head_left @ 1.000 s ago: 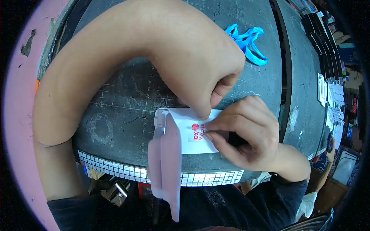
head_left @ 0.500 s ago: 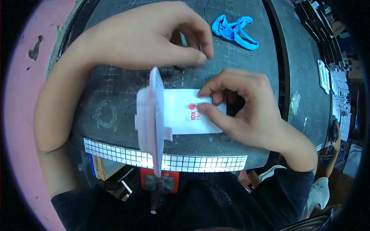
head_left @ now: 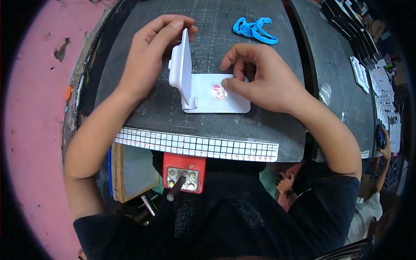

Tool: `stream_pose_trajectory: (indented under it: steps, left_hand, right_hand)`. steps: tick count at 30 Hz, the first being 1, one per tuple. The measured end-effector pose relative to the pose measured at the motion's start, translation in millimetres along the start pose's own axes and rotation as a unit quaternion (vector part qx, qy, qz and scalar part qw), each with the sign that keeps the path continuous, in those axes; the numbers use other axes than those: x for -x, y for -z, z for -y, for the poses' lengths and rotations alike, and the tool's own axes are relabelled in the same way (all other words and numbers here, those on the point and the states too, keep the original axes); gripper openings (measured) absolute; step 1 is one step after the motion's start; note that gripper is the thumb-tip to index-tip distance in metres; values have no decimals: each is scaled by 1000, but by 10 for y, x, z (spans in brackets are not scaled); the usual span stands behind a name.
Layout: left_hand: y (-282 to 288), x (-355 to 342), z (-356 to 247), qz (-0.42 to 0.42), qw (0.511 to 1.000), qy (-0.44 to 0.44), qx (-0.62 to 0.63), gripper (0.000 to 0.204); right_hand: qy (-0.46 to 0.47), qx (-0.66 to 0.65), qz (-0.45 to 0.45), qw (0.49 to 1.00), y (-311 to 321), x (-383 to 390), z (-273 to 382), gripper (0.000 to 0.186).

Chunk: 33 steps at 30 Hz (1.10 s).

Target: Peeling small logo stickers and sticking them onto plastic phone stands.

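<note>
A white plastic folding stand (head_left: 219, 106) rests on the dark work table, its flat base down and its hinged panel (head_left: 185, 71) raised at the base's left end. A small clear label with red print (head_left: 219, 92) lies on the base. My right hand (head_left: 268, 80) hovers over the base's right part, fingers loosely curled and apart, the thumb tip at the label's edge. To the left of the raised panel, my left hand (head_left: 149, 52) is loosely open, with its fingertips near the panel's top edge. Whether those fingertips touch the panel I cannot tell.
A crumpled blue cloth band (head_left: 255, 30) lies at the far right of the table (head_left: 143, 115). A gridded ruler strip (head_left: 195, 145) runs along the near edge, above a red clamp-like fitting (head_left: 184, 173). Black racks (head_left: 346, 21) and another person's arm (head_left: 385, 160) are at far right.
My left hand has drawn back left and now sits beside the raised panel. The view has shifted, so the stand appears higher up. My right thumb remains by the label.
</note>
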<state>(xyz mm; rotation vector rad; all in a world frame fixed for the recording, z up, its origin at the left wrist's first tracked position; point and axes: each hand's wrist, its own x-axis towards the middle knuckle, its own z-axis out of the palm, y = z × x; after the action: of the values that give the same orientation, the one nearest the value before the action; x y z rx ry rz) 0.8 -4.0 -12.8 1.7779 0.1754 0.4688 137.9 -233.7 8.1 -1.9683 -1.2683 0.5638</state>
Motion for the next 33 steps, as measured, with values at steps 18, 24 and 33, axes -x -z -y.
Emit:
stream_pose_trajectory:
  steps: [18,24,33]
  left_hand:
    - [102,90,32,276,938,-152,-147,125]
    - [94,95,75,267,934,-180,-154,125]
    - [81,103,128,259,939,-183,-131,124]
  right_hand:
    - [254,250,29,934,178,102,16,25]
    - [283,304,23,909,182,95,36,26]
    - [289,292,16,911,154,90,11,23]
